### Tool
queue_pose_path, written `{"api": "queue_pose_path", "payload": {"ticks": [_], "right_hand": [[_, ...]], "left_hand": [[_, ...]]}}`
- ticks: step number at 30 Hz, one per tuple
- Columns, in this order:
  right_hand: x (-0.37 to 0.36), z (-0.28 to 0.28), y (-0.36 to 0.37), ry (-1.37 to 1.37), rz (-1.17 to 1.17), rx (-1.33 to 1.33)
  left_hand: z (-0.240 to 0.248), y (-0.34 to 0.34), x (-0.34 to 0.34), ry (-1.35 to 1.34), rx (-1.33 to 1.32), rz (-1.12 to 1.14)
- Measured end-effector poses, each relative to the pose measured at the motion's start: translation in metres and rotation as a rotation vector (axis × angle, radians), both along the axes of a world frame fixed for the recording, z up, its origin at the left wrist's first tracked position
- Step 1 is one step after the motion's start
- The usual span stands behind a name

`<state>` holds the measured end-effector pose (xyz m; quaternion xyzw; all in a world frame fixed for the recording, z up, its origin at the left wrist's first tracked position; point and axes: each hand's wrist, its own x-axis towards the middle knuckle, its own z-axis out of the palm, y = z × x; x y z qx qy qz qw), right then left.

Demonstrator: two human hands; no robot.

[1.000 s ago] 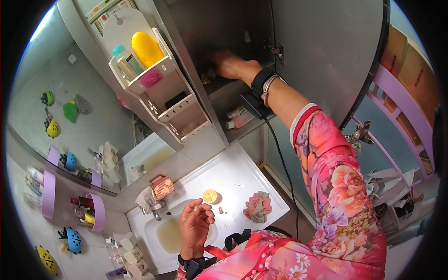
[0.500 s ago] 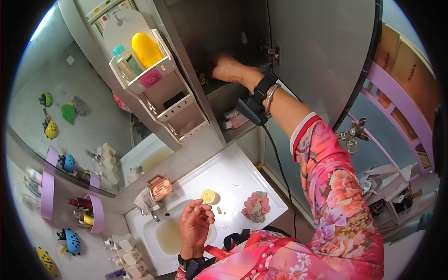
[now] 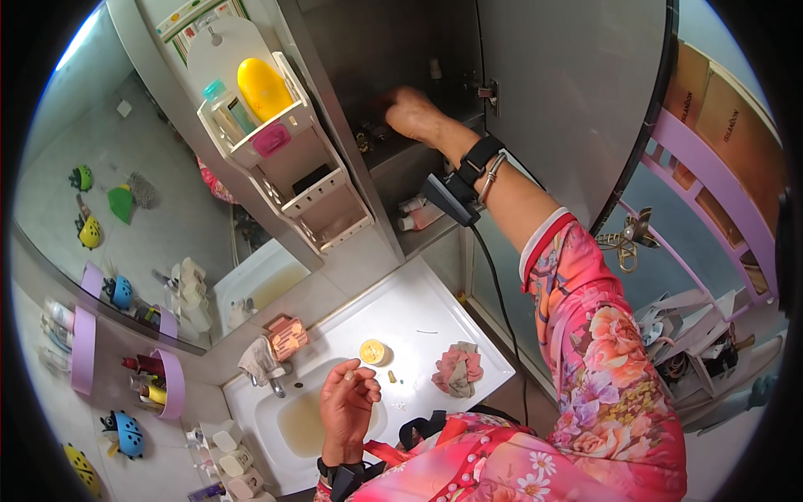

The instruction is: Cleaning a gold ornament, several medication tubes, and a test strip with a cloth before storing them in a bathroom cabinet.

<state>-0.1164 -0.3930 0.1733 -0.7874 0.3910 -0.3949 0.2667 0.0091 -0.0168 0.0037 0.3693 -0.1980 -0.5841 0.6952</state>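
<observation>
My right hand point(image 3: 412, 115) reaches into the dark upper part of the wall cabinet point(image 3: 335, 46), whose grey door point(image 3: 577, 92) stands swung out to the right. Its fingers are blurred and partly lost in shadow, near a small cluster of shiny items point(image 3: 364, 138) on the shelf. Over the washbasin point(image 3: 259, 418) my left hand point(image 3: 347, 410) is raised with fingers curled in and the thumb tip near the forefinger; what lies between them, if anything, is too small to make out. Just beyond it a round yellow-topped tub point(image 3: 373, 352) sits on the white counter.
A crumpled pink-and-grey cloth point(image 3: 457, 370) lies on the counter's right side. A tap point(image 3: 272, 381) with a grey cloth on it stands behind the cloudy water. Bottles lie on the lower cabinet shelf. A white wall rack point(image 3: 276, 167) holds a yellow bottle. A black cable point(image 3: 499, 301) hangs from my right wrist.
My right hand has shifted slightly to the right inside the cabinet, uncovering more of the small shiny items. The left hand has hardly moved.
</observation>
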Motion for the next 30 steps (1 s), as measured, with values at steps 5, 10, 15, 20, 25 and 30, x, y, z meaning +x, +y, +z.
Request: {"api": "queue_pose_path", "payload": {"ticks": [5,10,15,20,25,30], "right_hand": [[0.008,0.000,0.010,0.200,-0.069,-0.085],[0.014,0.000,0.017,0.253,-0.109,-0.031],[-0.014,-0.011,0.019,-0.043,-0.106,-0.132],[-0.042,-0.021,0.027,-0.214,-0.102,-0.082],[-0.032,-0.008,0.032,0.024,-0.064,-0.137],[0.003,-0.010,0.019,0.217,-0.113,-0.067]], "left_hand": [[0.001,0.000,-0.003,0.006,0.006,-0.010],[-0.002,0.004,0.000,0.002,-0.009,0.006],[-0.005,0.005,0.002,0.012,-0.016,-0.001],[-0.007,0.002,0.004,0.010,-0.010,-0.012],[-0.002,-0.001,-0.001,0.009,0.013,-0.037],[-0.004,0.003,-0.005,0.012,-0.002,-0.031]]}}
